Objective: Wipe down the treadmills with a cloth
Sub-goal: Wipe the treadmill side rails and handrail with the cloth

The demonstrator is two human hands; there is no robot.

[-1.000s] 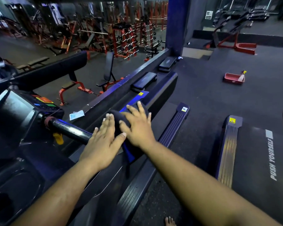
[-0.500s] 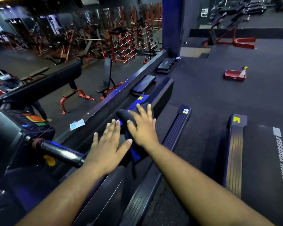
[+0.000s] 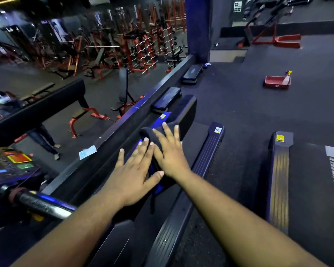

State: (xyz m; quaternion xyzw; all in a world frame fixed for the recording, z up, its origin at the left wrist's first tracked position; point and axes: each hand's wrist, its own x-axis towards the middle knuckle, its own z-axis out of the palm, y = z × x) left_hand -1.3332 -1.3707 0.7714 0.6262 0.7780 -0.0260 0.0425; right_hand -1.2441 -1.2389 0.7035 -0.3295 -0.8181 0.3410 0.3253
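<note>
A dark cloth (image 3: 147,132) lies draped over the treadmill's blue and black side arm (image 3: 183,110). My left hand (image 3: 134,173) presses flat on the cloth's near part with straight, spread fingers. My right hand (image 3: 169,151) lies flat on the cloth beside it, fingers extended toward the far end. Most of the cloth is hidden under both hands. The treadmill's console (image 3: 14,162) and handlebar (image 3: 41,205) sit at the lower left, and its side foot rail (image 3: 206,155) runs to the right of my hands.
A second treadmill belt (image 3: 316,189) marked "PUSH YOURSELF" lies at the right. A red tray with a spray bottle (image 3: 277,81) stands on the floor farther back. A mirror wall at the left reflects benches and racks; a blue pillar (image 3: 197,29) stands behind.
Both hands have slid forward along the side arm with the cloth, away from the console. The camera view has followed them forward.
</note>
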